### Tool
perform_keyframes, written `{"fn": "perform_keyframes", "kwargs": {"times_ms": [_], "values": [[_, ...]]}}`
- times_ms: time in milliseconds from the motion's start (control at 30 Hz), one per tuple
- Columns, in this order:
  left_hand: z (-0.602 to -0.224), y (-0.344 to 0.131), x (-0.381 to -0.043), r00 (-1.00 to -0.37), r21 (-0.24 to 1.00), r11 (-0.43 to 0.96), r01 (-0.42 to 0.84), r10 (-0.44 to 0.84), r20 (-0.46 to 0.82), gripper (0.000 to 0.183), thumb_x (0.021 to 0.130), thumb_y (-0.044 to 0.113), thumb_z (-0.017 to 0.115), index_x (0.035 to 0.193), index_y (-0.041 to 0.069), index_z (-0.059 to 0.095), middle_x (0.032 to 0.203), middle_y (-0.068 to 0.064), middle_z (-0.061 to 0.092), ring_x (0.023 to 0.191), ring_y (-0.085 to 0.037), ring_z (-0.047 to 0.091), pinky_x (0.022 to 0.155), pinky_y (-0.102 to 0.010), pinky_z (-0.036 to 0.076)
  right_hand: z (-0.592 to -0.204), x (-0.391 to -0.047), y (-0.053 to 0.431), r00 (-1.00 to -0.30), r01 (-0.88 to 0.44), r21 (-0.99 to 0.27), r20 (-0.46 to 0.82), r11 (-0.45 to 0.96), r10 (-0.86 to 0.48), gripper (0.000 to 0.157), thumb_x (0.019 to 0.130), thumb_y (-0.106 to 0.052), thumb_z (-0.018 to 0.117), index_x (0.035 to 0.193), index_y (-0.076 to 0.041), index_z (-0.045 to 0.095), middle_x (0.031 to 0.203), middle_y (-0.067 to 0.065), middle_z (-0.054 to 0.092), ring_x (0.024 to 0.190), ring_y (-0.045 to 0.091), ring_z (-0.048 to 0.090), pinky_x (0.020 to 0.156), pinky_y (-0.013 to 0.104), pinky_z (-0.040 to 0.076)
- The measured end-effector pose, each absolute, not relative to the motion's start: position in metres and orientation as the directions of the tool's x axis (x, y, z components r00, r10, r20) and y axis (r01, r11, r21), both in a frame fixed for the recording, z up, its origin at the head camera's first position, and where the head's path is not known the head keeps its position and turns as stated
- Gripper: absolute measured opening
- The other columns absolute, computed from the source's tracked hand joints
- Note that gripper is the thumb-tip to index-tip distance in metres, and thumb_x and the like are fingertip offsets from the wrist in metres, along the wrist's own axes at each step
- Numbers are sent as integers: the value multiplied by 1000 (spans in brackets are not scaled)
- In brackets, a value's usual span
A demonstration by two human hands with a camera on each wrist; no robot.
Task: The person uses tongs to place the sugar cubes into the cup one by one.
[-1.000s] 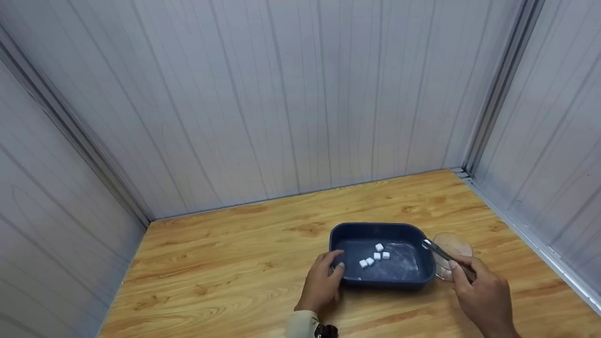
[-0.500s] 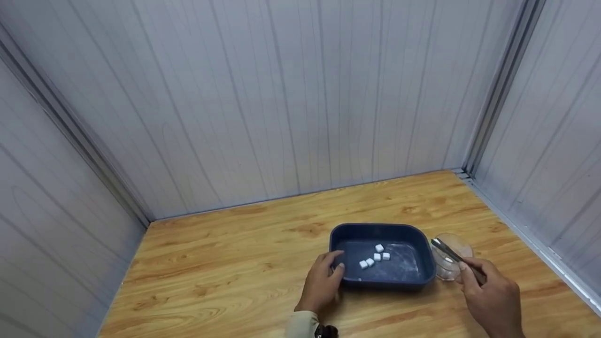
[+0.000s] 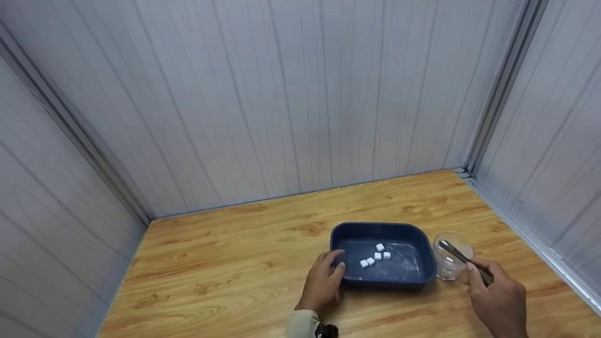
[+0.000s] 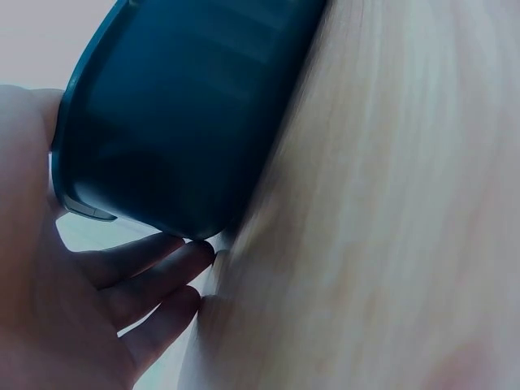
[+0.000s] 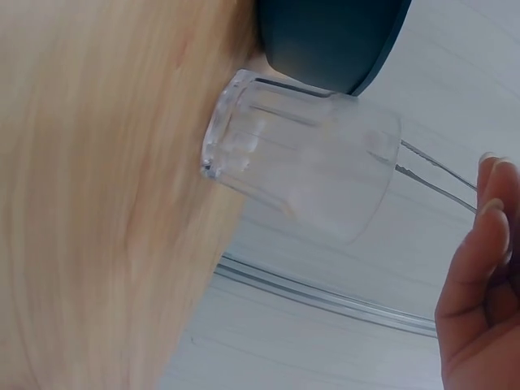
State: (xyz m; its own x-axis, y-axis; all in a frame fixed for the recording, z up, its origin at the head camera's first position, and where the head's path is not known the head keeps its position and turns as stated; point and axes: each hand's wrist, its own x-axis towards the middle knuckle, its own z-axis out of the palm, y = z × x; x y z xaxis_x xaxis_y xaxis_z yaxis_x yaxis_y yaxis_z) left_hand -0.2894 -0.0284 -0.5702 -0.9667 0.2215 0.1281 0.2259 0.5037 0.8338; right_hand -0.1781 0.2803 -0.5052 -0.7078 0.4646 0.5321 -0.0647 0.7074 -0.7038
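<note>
Several white cubes [image 3: 378, 256] lie in a dark blue rectangular container [image 3: 389, 284]. My left hand [image 3: 322, 280] holds the container's left rim; in the left wrist view, the lower fingers [image 4: 158, 284] lie near its base. My right hand [image 3: 498, 292] pinches metal tongs [image 3: 456, 254]. Their tips are over a clear drinking glass [image 3: 449, 272] upright to the container's right. In the right wrist view, the tongs [image 5: 439, 166] reach into the mouth of the glass [image 5: 301, 154]. A whitish spot shows at their tips; whether it is a cube, I cannot tell. The glass's contents look blurred.
Everything stands on a wood-grain table [image 3: 225, 263]. Pale panel walls [image 3: 281, 103] close off the back and both sides. A metal rail [image 3: 535, 234] runs along the right edge of the table.
My right hand has moved right with the tongs, taking their tips from the container's right rim to above the glass. My left hand and the cubes in the container stay put.
</note>
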Motion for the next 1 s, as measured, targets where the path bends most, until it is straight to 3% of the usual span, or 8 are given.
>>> {"fn": "perform_keyframes", "kwargs": {"times_ms": [167, 367, 500, 567, 800, 1000], "values": [[-570, -30, -290, -961, 825, 503, 258, 225, 163, 35, 94, 32, 51, 129, 29, 53, 122, 12, 47, 49, -9, 52, 72, -28, 42, -509, -180, 283, -718, -32, -697, 515, 717, 468, 12, 85, -8, 64, 93, 0, 67, 71, 8, 66, 52, -1, 55, 47, 10, 40], [-572, -29, -291, -963, 807, 532, 258, 211, 168, 35, 93, 32, 52, 128, 28, 55, 123, 11, 48, 72, -4, 51, 72, -29, 41, -509, -181, 285, -755, 15, -718, 448, 696, 479, 14, 87, -11, 62, 95, 0, 66, 72, 9, 66, 56, 4, 59, 48, 12, 41], [-572, -28, -291, -962, 802, 536, 263, 208, 177, 34, 93, 32, 52, 127, 28, 56, 122, 11, 49, 79, -5, 50, 75, -30, 40, -509, -182, 286, -764, 34, -705, 439, 708, 473, 15, 87, -13, 62, 94, -1, 67, 71, 7, 67, 57, 2, 58, 49, 11, 41], [-572, -28, -291, -962, 802, 535, 264, 210, 177, 35, 93, 32, 52, 127, 28, 56, 121, 11, 49, 76, -4, 51, 75, -29, 41, -510, -183, 287, -764, 32, -698, 444, 715, 467, 14, 87, -13, 63, 93, -1, 67, 70, 6, 67, 57, 0, 58, 51, 10, 40], [-572, -28, -290, -962, 830, 500, 247, 230, 148, 36, 94, 32, 51, 130, 28, 53, 118, 10, 48, 40, -12, 51, 70, -26, 43, -513, -186, 289, -773, 14, -675, 461, 738, 436, 13, 86, -11, 62, 92, -1, 67, 66, 2, 66, 56, -1, 56, 50, 11, 40], [-572, -29, -289, -959, 814, 515, 268, 226, 172, 35, 94, 33, 51, 129, 28, 54, 117, 13, 48, 61, -6, 51, 66, -27, 41, -512, -190, 287, -795, 54, -672, 418, 739, 439, 15, 88, -12, 59, 94, 0, 66, 69, 5, 66, 57, 7, 59, 48, 15, 42]]}}
